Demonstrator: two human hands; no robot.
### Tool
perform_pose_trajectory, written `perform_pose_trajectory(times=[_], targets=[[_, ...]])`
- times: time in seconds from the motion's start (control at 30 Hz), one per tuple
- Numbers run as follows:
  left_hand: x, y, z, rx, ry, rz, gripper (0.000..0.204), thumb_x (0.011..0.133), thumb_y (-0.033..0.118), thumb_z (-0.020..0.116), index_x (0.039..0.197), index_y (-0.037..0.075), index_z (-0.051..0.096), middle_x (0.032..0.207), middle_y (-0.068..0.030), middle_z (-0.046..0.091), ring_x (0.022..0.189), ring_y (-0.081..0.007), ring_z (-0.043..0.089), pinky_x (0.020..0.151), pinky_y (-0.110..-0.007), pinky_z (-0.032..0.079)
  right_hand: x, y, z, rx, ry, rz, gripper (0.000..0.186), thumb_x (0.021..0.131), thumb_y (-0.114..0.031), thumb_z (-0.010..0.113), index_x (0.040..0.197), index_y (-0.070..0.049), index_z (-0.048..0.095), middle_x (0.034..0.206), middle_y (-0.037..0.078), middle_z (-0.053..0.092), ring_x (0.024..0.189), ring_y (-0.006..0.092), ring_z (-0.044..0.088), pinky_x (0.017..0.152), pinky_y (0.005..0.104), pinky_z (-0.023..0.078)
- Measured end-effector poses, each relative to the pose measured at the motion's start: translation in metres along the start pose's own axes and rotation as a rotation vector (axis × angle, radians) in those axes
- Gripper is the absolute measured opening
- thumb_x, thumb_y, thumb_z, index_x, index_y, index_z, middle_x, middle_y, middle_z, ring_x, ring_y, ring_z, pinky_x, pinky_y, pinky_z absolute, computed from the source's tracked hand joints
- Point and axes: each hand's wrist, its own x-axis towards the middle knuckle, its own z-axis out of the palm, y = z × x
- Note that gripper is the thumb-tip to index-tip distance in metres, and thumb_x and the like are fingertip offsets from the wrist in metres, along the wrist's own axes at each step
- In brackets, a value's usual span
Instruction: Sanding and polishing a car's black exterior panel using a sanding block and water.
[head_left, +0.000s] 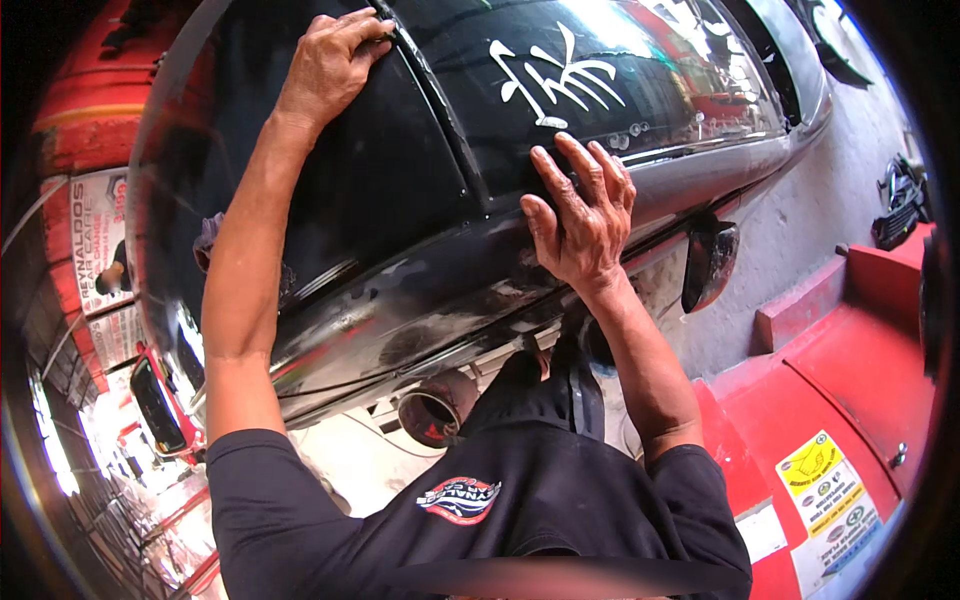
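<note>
Before me is a dark car [380, 310] with a grey, patchy lower body side. A black strip [440, 115] runs down between a plain dark panel [340, 170] and a glossy dark window [660, 90]. White decal strokes [555, 80] mark that window. My left hand [335, 62] is closed at the strip's upper part, its fingertips pressed together against it. Whether they pinch the strip or some small thing is hidden. My right hand [583, 212] is open and holds nothing. Its spread fingers reach to the window's lower edge, just below the decal.
A dark wing-shaped piece [710, 265] juts out below the car side. At right are a red surface [820, 390] with a yellow-and-white sticker [825, 490] and a black tool-like object [900, 205]. A round tube [435, 410] lies under the car; a red vehicle [165, 410] stands left.
</note>
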Motion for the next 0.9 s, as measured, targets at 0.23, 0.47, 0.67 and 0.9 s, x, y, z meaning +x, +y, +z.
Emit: perform_pose_trajectory(times=[0.23,0.47,0.67,0.9], targets=[[-0.050,0.116,-0.020,-0.231,-0.092,0.010,0.030,0.080,0.008,0.084,0.110,0.013,0.080,0.127,-0.0122,0.073,0.107,-0.0325,0.066,0.093,-0.046,0.053,-0.007,0.009,0.000,-0.056,0.004,0.040,0.043,0.103,-0.043,0.061,0.133,-0.015,0.074,0.143,0.011,0.064,0.132,0.0355,0.055,0.116,0.0490,0.034],[0.008,-0.043,0.000,0.111,0.026,-0.104,0.023,0.094,0.020,0.077,0.115,0.010,0.078,0.119,-0.0112,0.076,0.107,-0.0323,0.070,0.095,-0.040,0.050,0.000,0.002,0.003,-0.002,0.001,-0.006,0.043,0.099,-0.044,0.066,0.132,-0.017,0.073,0.143,0.010,0.063,0.133,0.0348,0.053,0.117,0.0502,0.033],[-0.070,0.122,-0.025,-0.225,-0.095,-0.038,0.035,0.078,0.009,0.085,0.112,0.014,0.078,0.125,-0.0147,0.073,0.114,-0.0323,0.067,0.097,-0.044,0.050,-0.008,0.009,-0.001,-0.044,-0.005,0.048,0.042,0.103,-0.041,0.062,0.133,-0.015,0.074,0.143,0.011,0.065,0.133,0.0355,0.054,0.117,0.0476,0.033],[-0.023,-0.043,-0.014,0.086,0.048,-0.179,0.024,0.093,0.024,0.078,0.113,0.010,0.079,0.126,-0.0134,0.074,0.114,-0.0320,0.069,0.100,-0.040,0.049,0.005,-0.007,-0.002,0.013,-0.018,-0.018,0.042,0.102,-0.040,0.062,0.133,-0.014,0.074,0.143,0.011,0.064,0.133,0.0353,0.055,0.117,0.0476,0.034]])
